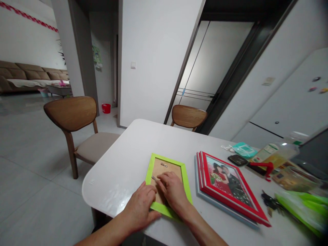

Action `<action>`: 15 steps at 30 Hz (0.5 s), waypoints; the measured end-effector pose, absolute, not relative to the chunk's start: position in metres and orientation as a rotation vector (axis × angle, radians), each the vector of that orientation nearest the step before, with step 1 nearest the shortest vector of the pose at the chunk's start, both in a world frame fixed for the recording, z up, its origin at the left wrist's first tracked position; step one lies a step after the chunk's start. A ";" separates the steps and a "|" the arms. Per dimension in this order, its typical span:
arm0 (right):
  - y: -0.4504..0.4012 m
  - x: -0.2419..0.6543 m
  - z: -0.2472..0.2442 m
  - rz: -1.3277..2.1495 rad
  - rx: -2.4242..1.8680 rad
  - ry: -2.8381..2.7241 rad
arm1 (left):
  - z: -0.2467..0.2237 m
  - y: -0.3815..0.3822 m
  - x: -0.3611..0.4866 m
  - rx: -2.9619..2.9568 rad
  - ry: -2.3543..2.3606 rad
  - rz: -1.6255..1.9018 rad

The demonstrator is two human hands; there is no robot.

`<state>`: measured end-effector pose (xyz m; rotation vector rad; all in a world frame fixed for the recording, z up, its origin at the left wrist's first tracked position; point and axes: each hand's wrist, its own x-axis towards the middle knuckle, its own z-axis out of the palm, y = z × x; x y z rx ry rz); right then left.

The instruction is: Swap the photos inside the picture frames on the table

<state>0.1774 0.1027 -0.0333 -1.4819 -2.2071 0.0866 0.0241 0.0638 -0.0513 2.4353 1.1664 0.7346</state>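
The person's left hand (142,205) lies over the lower-left corner of a lime-green frame (187,181), its thumb along the bottom edge and its fingers at the left side. The right hand (173,189) rests on the frame's brown backing board (174,168), fingertips beside a small metal clip (154,178); whether either grip is clamped on anything cannot be told. The frame lies face down on the white bench (123,160), under both hands, which hide much of its lower half. A second clip (164,165) sits higher on the board, clear of the fingers.

Just right of it, a red picture frame (230,201) lies atop a grey-blue frame (196,181). Past that stack are keys (270,201), a green bag (307,208), a black case (237,160), a bottle (279,153) and a teal packet (244,149). Beyond the bench stand two wooden chairs (74,112), a red bucket (106,108) and, farthest left, a brown sofa (30,73).
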 end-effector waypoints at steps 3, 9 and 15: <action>0.112 0.158 -0.038 0.136 -1.463 -2.243 | -0.050 0.063 0.023 2.432 1.170 0.734; 0.122 0.161 -0.040 0.231 -1.447 -2.235 | -0.051 0.062 0.023 2.419 1.188 0.751; 0.173 0.190 -0.044 0.188 -1.742 -1.956 | -0.054 0.061 0.023 2.386 1.200 0.778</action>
